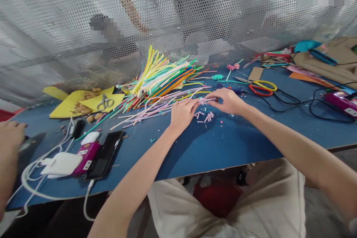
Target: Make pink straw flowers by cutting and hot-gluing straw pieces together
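Pinching one pink straw piece (204,100) between our left hand (182,113) and right hand (229,101), we risked scattering the cut bits (205,116) at six o'clock.

Person, own body: two bare forearms, no sleeves, running from the lower frame to the centre; left hand (182,113) and right hand (229,101) without gloves, rings or watch. Light beige trousers (267,200), lower centre and lower right.
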`<action>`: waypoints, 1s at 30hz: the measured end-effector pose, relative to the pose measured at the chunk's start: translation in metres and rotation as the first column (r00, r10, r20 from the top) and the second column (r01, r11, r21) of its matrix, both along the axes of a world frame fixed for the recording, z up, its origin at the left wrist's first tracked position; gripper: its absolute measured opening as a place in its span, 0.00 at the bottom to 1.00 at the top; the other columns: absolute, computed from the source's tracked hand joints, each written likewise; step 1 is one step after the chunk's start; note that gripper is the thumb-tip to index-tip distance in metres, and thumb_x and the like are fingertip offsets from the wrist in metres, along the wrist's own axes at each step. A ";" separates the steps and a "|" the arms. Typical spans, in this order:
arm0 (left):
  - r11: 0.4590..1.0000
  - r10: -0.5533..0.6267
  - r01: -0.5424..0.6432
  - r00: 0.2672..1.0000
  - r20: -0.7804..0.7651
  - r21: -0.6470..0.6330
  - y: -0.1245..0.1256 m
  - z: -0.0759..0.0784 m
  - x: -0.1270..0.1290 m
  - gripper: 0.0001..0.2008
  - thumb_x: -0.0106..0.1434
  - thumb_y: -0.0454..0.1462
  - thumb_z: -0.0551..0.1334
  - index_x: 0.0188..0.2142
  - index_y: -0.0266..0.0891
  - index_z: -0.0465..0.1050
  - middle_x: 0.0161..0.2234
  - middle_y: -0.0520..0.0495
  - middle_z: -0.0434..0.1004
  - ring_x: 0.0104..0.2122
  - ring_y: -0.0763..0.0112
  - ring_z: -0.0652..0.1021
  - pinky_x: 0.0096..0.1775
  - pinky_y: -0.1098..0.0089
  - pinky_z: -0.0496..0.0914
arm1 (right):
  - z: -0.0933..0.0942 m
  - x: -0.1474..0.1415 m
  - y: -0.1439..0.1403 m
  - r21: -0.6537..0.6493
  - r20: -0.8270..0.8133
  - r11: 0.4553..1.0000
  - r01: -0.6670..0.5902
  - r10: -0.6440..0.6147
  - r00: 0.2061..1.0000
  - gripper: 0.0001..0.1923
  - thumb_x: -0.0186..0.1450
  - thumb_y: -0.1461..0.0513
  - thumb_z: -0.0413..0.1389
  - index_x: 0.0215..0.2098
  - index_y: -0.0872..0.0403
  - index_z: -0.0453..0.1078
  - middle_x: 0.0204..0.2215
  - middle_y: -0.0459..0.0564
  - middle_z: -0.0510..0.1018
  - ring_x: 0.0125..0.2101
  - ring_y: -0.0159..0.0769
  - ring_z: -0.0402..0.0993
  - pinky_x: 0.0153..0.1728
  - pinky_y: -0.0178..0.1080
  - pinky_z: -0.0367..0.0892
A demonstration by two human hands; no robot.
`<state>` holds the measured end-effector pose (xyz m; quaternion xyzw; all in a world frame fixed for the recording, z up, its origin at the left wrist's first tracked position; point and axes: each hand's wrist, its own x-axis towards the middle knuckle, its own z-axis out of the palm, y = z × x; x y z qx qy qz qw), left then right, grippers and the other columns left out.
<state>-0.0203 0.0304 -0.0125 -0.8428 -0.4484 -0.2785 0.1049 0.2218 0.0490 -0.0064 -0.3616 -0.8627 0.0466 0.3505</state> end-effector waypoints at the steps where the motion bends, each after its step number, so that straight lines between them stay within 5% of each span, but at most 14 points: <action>1: 1.000 0.002 -0.002 1.000 -0.002 -0.003 0.000 0.000 0.000 0.15 0.76 0.45 0.55 0.51 0.46 0.78 0.47 0.51 0.84 0.47 0.65 0.82 0.42 0.66 0.66 | 0.000 0.000 0.000 0.002 -0.006 1.000 0.003 -0.003 1.000 0.13 0.70 0.55 0.57 0.49 0.50 0.77 0.40 0.48 0.83 0.37 0.37 0.76 0.44 0.43 0.68; 7: 1.000 -0.007 0.007 1.000 0.021 -0.030 0.000 0.002 0.001 0.16 0.76 0.46 0.54 0.51 0.45 0.78 0.48 0.48 0.84 0.48 0.64 0.81 0.44 0.66 0.67 | -0.002 0.001 -0.002 0.017 -0.010 1.000 -0.025 0.026 1.000 0.24 0.64 0.53 0.64 0.56 0.51 0.70 0.47 0.50 0.81 0.41 0.40 0.77 0.47 0.45 0.70; 13: 1.000 -0.022 0.023 0.998 0.056 -0.011 0.000 -0.001 0.004 0.16 0.76 0.46 0.55 0.50 0.46 0.78 0.46 0.50 0.84 0.47 0.65 0.81 0.46 0.66 0.68 | -0.002 0.003 -0.004 0.055 -0.082 0.998 -0.014 0.019 0.996 0.24 0.64 0.55 0.64 0.57 0.49 0.67 0.47 0.51 0.78 0.39 0.39 0.75 0.44 0.46 0.72; 17: 0.999 -0.037 0.037 0.997 0.075 -0.004 -0.003 -0.002 0.006 0.16 0.75 0.46 0.55 0.51 0.46 0.78 0.47 0.50 0.84 0.46 0.65 0.82 0.45 0.67 0.69 | -0.002 0.004 -0.004 0.233 -0.105 0.971 -0.057 0.083 0.991 0.14 0.66 0.56 0.63 0.49 0.48 0.72 0.51 0.53 0.74 0.48 0.43 0.73 0.48 0.48 0.71; 20: 0.999 -0.040 0.041 0.996 0.084 -0.008 -0.006 -0.002 0.008 0.15 0.75 0.46 0.56 0.53 0.47 0.78 0.48 0.49 0.84 0.46 0.65 0.82 0.45 0.68 0.70 | -0.002 0.004 -0.004 0.348 -0.077 0.936 -0.049 0.081 0.994 0.08 0.67 0.56 0.62 0.44 0.46 0.76 0.50 0.51 0.74 0.45 0.40 0.72 0.48 0.48 0.70; 30: 0.998 -0.013 0.023 0.982 0.189 -0.050 -0.011 -0.001 0.014 0.15 0.74 0.44 0.57 0.53 0.46 0.78 0.45 0.48 0.84 0.39 0.69 0.83 0.40 0.71 0.72 | 0.000 0.004 -0.011 0.526 -0.021 0.850 0.019 -0.009 1.000 0.07 0.69 0.58 0.61 0.46 0.44 0.76 0.50 0.47 0.76 0.42 0.35 0.72 0.48 0.45 0.63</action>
